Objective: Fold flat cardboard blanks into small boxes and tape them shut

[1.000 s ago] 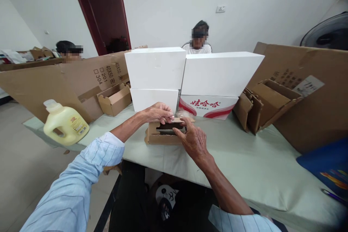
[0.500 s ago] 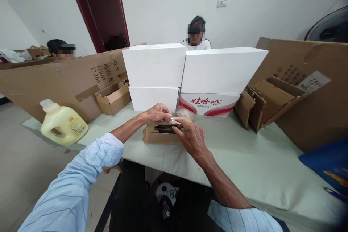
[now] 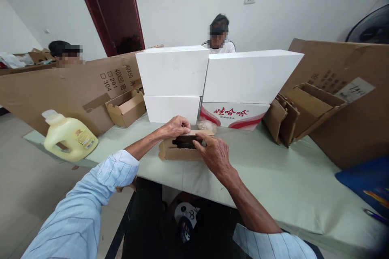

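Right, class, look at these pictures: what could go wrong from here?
First, both the left hand and the right hand are at the rim of the small cardboard box, so a finger might scrape on its edge.
Second, the yellow jug stands close to the left edge of the table, so an outward swing of the left sleeve could perhaps knock it off.

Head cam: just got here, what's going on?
A small cardboard box is being handled on the table. The left hand is at its far edge; whether it pinches anything is too small to tell. The right hand is over its right side. The box is open on top, dark inside, with white boxes standing behind.
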`<state>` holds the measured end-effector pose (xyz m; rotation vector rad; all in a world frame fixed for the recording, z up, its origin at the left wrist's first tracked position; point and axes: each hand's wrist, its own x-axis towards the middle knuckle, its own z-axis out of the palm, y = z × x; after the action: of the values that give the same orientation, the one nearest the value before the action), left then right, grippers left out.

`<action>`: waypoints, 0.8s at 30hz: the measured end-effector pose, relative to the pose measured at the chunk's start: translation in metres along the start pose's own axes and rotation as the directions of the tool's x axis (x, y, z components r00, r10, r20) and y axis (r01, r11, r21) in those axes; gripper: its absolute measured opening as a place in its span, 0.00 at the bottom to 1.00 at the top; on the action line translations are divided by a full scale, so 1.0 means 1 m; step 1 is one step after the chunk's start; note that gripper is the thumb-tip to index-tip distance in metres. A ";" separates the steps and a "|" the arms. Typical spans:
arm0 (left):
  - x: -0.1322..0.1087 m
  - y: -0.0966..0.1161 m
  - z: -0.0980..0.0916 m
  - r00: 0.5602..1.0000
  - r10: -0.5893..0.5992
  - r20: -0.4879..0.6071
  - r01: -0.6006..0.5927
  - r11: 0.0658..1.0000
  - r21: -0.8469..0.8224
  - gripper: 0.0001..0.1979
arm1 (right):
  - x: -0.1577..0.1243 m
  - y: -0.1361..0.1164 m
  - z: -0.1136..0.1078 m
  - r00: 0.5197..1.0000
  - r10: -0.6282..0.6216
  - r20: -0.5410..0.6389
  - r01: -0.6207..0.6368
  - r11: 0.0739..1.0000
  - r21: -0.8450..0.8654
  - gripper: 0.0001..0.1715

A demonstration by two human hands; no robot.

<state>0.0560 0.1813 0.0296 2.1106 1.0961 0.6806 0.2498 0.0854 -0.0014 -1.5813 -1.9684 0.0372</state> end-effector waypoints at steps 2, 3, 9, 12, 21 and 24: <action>0.000 0.001 -0.001 1.000 -0.002 0.003 0.002 1.000 0.025 0.07 | -0.001 0.000 0.000 1.000 -0.008 -0.012 0.008 1.000 -0.002 0.14; 0.000 0.002 -0.001 1.000 -0.003 0.005 0.003 0.999 0.037 0.06 | -0.001 0.000 0.000 1.000 -0.010 -0.014 0.010 1.000 -0.004 0.14; -0.003 0.007 0.000 0.997 0.018 -0.076 -0.009 0.994 0.112 0.09 | -0.003 0.000 0.001 1.000 0.002 -0.013 -0.002 1.000 -0.014 0.15; -0.005 0.009 -0.001 0.987 0.135 -0.083 -0.116 0.973 0.200 0.07 | -0.004 0.000 0.002 1.000 0.014 -0.017 -0.014 1.000 -0.022 0.14; -0.026 0.016 -0.010 0.932 0.321 0.165 -0.357 0.891 0.280 0.10 | -0.004 -0.001 0.000 0.999 0.032 -0.010 -0.032 0.998 -0.055 0.16; -0.032 0.016 -0.002 0.913 0.385 0.132 -0.404 0.817 0.412 0.09 | -0.006 -0.002 0.000 0.999 0.009 -0.044 -0.011 0.999 -0.051 0.15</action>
<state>0.0460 0.1476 0.0381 2.7740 0.8403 0.6117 0.2487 0.0795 -0.0032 -1.6106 -1.9425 -0.0436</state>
